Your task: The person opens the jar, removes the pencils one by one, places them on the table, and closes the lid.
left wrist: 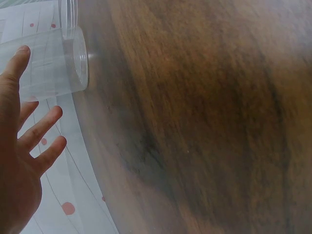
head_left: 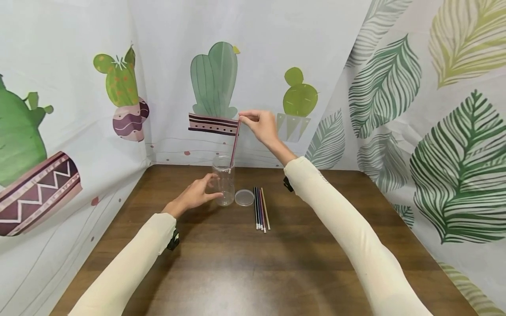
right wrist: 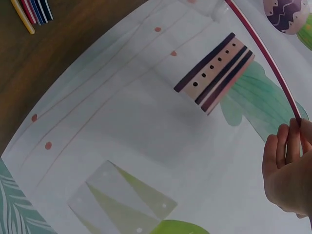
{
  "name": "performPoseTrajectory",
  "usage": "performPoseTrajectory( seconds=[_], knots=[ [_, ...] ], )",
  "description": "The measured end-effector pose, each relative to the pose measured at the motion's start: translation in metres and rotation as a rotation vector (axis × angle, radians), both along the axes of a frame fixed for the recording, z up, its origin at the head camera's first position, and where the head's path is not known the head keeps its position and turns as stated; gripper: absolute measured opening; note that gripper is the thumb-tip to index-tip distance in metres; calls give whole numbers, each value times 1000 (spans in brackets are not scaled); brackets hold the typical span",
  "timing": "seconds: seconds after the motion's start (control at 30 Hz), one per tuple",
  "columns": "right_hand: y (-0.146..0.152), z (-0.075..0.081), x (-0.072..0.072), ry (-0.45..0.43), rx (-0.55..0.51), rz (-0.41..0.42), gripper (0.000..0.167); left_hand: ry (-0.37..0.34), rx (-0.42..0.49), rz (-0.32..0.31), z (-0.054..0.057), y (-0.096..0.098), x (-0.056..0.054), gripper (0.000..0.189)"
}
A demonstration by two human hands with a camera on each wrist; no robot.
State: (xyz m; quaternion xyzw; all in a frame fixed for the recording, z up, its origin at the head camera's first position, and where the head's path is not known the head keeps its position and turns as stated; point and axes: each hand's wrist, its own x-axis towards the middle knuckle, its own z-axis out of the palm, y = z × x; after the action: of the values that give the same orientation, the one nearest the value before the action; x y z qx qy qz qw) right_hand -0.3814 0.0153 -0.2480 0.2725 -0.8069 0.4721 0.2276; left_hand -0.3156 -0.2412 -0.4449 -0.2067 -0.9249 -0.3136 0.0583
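A clear jar stands upright near the back of the table. My left hand is beside it with fingers spread, thumb and fingertips close to its wall; the left wrist view has the thumb overlapping the jar. Raised above and to the right, my right hand pinches the top end of a dark red pencil. Its lower end, with a pale tip, overlaps the jar's upper part just below the rim. In the right wrist view, thumb and fingertips meet at the end of the pencil.
A round clear lid lies flat just right of the jar. Several pencils in dark, red and yellow colours lie side by side to its right. Behind the table hangs a white cloth printed with cacti and leaves.
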Motion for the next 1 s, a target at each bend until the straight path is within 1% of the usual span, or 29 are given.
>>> performPoseTrajectory(
  seconds=[0.27,0.47,0.6,0.73,1.0],
  knots=[
    [8,12,-1,2,-95,-13,20,-3,7,8,-3,0,-1,68],
    [19,23,-2,29,-135,-59,19,-1,-1,11,-2,0,-1,68],
    [27,25,-2,41,-144,-95,19,-5,-2,9,0,1,0,69],
    [36,18,-4,16,-131,-98,19,-5,2,6,1,1,0,69],
    [61,-11,-10,-89,-160,-29,19,2,7,0,-2,0,-1,71]
  ],
)
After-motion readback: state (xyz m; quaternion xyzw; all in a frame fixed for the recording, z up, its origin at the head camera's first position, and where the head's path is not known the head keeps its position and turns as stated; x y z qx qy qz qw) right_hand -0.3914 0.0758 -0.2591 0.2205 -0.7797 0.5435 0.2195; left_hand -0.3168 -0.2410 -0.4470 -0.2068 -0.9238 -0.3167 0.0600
